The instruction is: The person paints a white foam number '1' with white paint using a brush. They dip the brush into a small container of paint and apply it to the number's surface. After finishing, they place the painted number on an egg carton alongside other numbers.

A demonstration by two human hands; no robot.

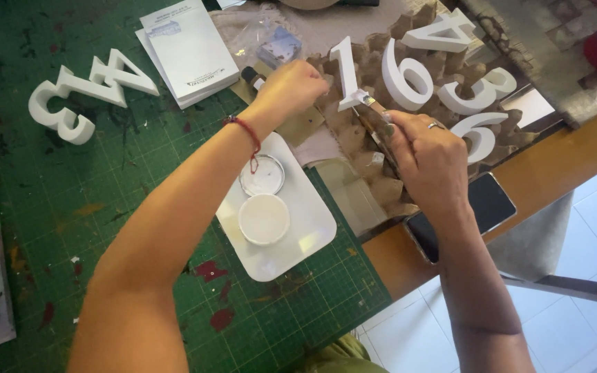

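My right hand (428, 160) grips a paintbrush (374, 117) whose bristle end touches the foot of a white block numeral shaped like a one (345, 69). My left hand (290, 88), with a red cord at the wrist, rests against the brown cardboard egg tray (371, 176) just left of that numeral; whether it holds anything is hidden. Several more white numerals (443, 79) lie on the same tray. Below my left forearm a white tray (305, 231) carries a round white paint pot (264, 218) and its lid (262, 175).
Two white numerals (81, 93) lie on the paint-stained green cutting mat (139, 173) at the left. A white notepad stack (188, 50) sits at the top. A dark phone (481, 207) lies on the wooden table edge (561, 159); tiled floor lies beyond.
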